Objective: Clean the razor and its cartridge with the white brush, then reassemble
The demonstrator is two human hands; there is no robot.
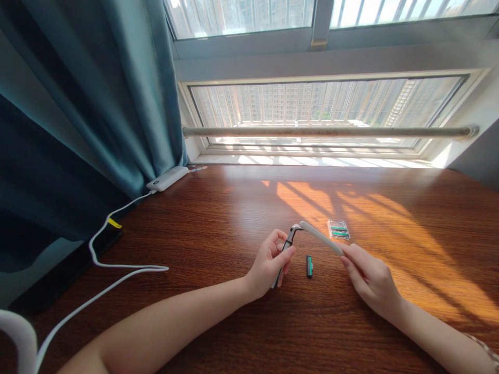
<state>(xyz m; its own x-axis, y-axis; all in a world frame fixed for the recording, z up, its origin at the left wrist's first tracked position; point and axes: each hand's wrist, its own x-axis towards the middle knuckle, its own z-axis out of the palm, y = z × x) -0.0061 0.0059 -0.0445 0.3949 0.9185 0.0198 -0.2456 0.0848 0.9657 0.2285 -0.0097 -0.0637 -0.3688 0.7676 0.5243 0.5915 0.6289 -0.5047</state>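
Observation:
My left hand is closed around the handle of a razor, which tilts up to the right. No blade cartridge shows on the razor's bent metal neck. My right hand pinches one end of a slim white stick with a rounded tip; its exact kind is not clear. The stick's far tip meets or nearly meets the razor's neck. Between my hands, a black and green razor cartridge lies on the table. Just beyond my right hand is a small clear plastic case with green-striped cartridges in it.
The brown wooden table runs back to a window with a horizontal rail. On the left, a blue curtain hangs beside a white power bank-like device. Its white cable loops across the table's left side.

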